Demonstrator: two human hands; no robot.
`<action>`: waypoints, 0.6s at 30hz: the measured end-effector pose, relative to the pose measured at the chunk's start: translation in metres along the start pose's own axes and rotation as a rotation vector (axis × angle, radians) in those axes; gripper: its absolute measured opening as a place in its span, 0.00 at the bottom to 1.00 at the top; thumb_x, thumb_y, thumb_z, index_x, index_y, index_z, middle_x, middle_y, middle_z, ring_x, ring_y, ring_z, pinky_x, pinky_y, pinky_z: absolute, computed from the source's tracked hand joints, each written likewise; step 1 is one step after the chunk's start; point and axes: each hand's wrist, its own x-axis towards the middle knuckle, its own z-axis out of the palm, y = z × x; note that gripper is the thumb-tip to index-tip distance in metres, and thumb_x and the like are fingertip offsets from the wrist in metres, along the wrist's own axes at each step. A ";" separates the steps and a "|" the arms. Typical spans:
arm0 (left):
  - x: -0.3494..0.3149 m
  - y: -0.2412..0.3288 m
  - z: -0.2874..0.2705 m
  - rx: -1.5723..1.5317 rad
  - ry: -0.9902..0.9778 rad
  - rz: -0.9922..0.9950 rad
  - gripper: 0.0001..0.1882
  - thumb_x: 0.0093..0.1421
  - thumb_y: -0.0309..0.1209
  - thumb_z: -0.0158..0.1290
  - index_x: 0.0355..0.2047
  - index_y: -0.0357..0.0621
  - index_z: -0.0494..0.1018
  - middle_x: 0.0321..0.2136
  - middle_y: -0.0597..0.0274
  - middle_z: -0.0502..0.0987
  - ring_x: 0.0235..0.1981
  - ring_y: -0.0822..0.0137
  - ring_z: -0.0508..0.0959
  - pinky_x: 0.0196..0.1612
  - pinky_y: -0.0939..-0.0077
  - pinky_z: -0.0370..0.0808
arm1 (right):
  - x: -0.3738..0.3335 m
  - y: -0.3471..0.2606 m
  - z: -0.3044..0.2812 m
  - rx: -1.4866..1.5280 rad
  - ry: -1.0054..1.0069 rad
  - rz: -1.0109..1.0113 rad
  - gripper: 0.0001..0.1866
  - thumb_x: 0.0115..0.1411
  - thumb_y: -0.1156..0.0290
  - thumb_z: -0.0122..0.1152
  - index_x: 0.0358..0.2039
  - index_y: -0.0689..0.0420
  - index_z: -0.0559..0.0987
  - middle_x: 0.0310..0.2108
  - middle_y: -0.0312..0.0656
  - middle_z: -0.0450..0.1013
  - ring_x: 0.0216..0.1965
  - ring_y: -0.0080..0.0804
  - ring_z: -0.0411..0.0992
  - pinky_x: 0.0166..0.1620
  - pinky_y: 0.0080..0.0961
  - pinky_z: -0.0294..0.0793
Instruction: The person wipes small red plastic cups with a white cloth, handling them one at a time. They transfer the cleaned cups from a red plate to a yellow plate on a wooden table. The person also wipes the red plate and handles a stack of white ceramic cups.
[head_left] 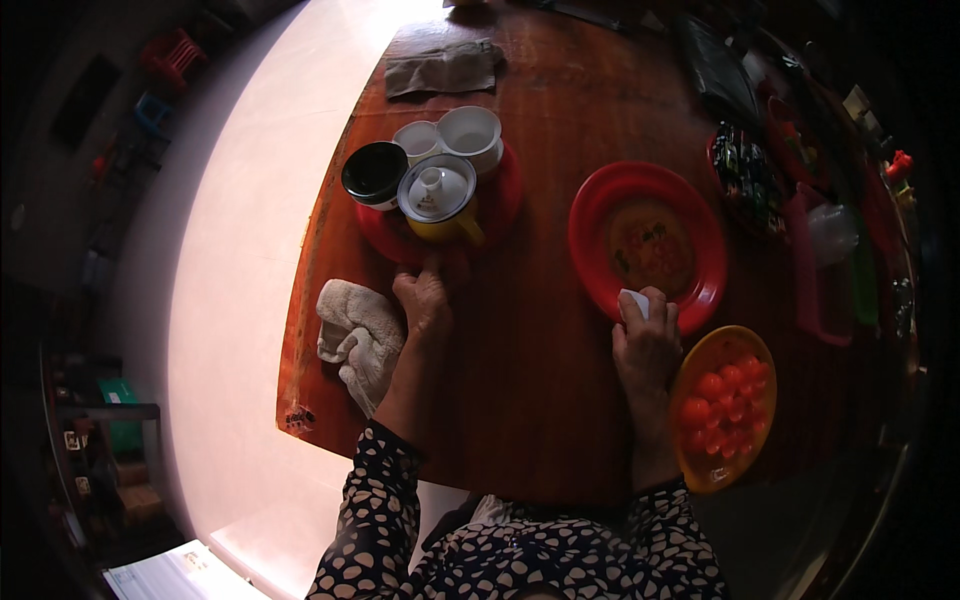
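My left hand [424, 303] is closed at the near rim of a round red tray [380, 238], its fingertips partly lost in shadow. On that tray stand a yellow lidded teapot [436, 228] with a white lid [438, 190], a dark round-topped container [374, 172], and two white cups, one smaller [417, 138] and one larger [470, 132]. Over the near edge of a red basin [590, 258], my right hand [648, 338] grips a small white object [634, 304] that looks like a cup, mostly covered by the fingers. A printed pattern marks the basin's floor.
A crumpled beige towel [358, 330] lies beside my left forearm. Right of my right hand is a yellow oval plate [768, 400] of round orange-red fruit [730, 388]. A folded grey cloth [444, 68] lies farther off. A pink container [815, 290] and a bowl of dark wrapped pieces [745, 180] stand right.
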 end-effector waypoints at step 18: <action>-0.174 0.044 -0.084 0.165 -0.170 -0.236 0.15 0.61 0.30 0.56 0.45 0.35 0.68 0.25 0.57 0.78 0.19 0.68 0.79 0.23 0.75 0.79 | -0.006 0.006 -0.002 0.067 0.007 -0.108 0.21 0.46 0.64 0.72 0.43 0.47 0.78 0.48 0.37 0.67 0.46 0.38 0.67 0.45 0.35 0.77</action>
